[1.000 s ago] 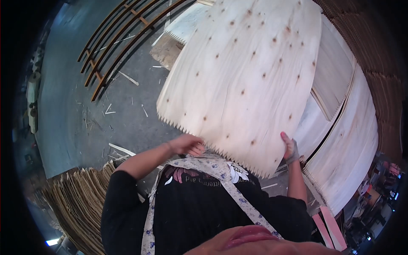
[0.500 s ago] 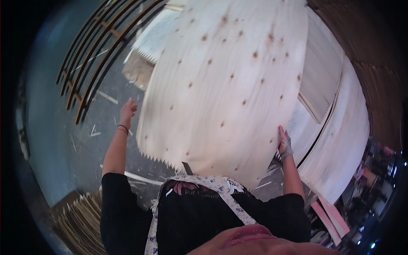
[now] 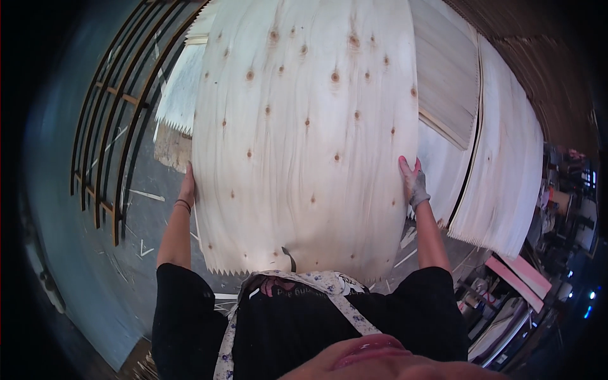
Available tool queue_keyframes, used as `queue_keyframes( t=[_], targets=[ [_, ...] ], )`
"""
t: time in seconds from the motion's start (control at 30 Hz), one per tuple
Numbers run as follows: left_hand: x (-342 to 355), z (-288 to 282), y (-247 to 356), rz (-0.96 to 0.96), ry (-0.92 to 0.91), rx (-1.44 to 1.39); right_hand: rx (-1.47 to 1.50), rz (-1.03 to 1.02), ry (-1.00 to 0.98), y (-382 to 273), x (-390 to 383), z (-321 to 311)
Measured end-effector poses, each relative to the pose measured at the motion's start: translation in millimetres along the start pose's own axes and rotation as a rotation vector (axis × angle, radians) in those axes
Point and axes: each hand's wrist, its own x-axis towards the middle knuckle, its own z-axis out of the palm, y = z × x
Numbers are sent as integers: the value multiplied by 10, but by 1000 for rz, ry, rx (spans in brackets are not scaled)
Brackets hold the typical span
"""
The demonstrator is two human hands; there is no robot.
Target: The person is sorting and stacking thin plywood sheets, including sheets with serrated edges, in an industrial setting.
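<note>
A large pale wood veneer sheet [image 3: 297, 177] with dark knots and jagged near edge lies in front of me, its near end close to my apron. My left hand [image 3: 188, 185] grips its left long edge, with most of the fingers hidden at the edge. Across from it, my right hand [image 3: 414, 182] holds the right long edge, and a grey covering shows around the palm and wrist. A small dark split or strip [image 3: 289, 258] shows near the sheet's near edge.
More veneer stacks [image 3: 500, 152] lie to the right, beside a smaller sheet pile [image 3: 446, 76]. A rack of brown bars [image 3: 114, 107] is on the left. Wood scraps [image 3: 147, 194] litter the grey floor. Pink strips [image 3: 516, 278] lie at lower right.
My left hand has come from free air onto the sheet's left edge. The sheet has swung straighter and shifted left in view; my right hand has moved up along its edge.
</note>
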Motion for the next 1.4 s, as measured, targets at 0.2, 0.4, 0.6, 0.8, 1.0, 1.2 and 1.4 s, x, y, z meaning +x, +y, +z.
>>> queue_keyframes(
  t=[0.2, 0.4, 0.6, 0.8, 1.0, 1.2, 1.4],
  targets=[
    [-221, 99, 272, -7, -192, -85, 111, 70, -61, -330, -432, -66],
    [-206, -5, 382, 10, -273, -140, 569, 194, -294, -374, -539, -44],
    [-183, 39, 369, 171, -60, 179, 487, 219, -145, 66, -305, -26],
    [-292, -143, 663, -220, -244, 57, 580, 415, -257, 3, -378, -147],
    [-277, -19, 877, -228, -294, 190, 612, 512, -339, -395, -270, -156],
    [-1139, 163, 1696, -122, -352, 336, 560, 388, -365, -1107, -793, -161],
    [-1819, 368, 2310, 4, -389, 322, 331, 271, -133, -1439, -807, -215]
  ],
)
